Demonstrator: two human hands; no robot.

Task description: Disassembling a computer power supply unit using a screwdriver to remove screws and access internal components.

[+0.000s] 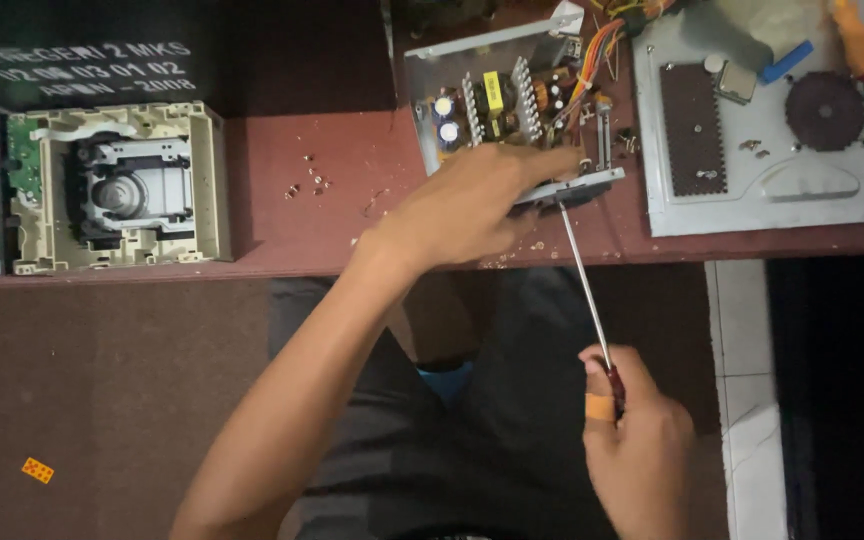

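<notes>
Sitting at the far left of the red table (282, 215), an opened disc drive (117, 190) waits untouched, with loose screws (310, 183) scattered beside it. Moving right, the left hand (472, 205) clamps down on the near edge of the open power supply (512, 105), steadying it. Lower right, the right hand (637, 450) wraps the screwdriver (584, 280) handle, its tip angled up into that braced edge. Far right lies a grey metal panel (772, 190).

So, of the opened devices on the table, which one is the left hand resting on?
The left hand rests on the opened power supply, the metal box showing coils and capacitors. The beige disc drive at far left and the grey panel at right lie untouched.
</notes>
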